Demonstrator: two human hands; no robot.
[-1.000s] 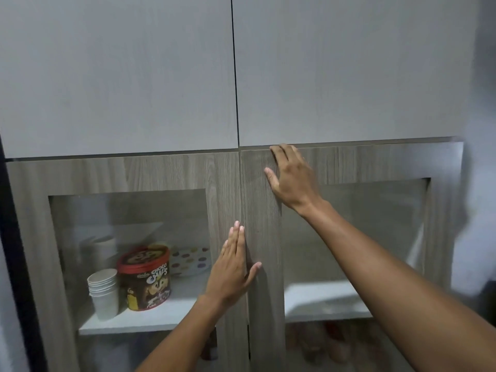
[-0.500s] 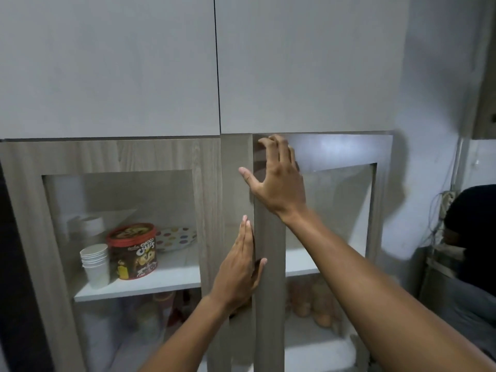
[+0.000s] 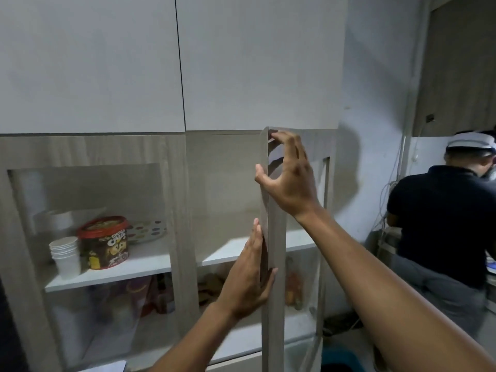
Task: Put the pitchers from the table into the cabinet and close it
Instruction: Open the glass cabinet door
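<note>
Since a second ago the right-hand door (image 3: 272, 237) of the cabinet (image 3: 91, 149) has swung out toward me, so that I now see it nearly edge-on, and the view has slid left to show a wall and another person (image 3: 442, 229) in a dark shirt standing at the far right with their back to me.

Largest first: 2 pale upper doors (image 3: 107, 63) fill the top of the view, both shut. Below them the left glass door (image 3: 88, 210) is shut and the right one stands wide open, baring the inner shelf (image 3: 228, 249).

Both of my arms reach up from the bottom of the view. My right hand (image 3: 291, 178) is high on the open door, thumb on its near edge and fingers curled over the top corner, pinching the frame. My left hand (image 3: 248, 275) is lower, flat along the same edge with fingers straight and together and the thumb hooked round the front; it presses rather than grips.

Behind the left glass sit a red-lidded Choco Chips tub (image 3: 103, 242), a stack of white paper cups (image 3: 65, 257) just left of it, and a spotted plate (image 3: 146, 232) behind. Blurred jars show on the lower shelf. I see no pitchers, neither in the cabinet nor anywhere else in view.
</note>
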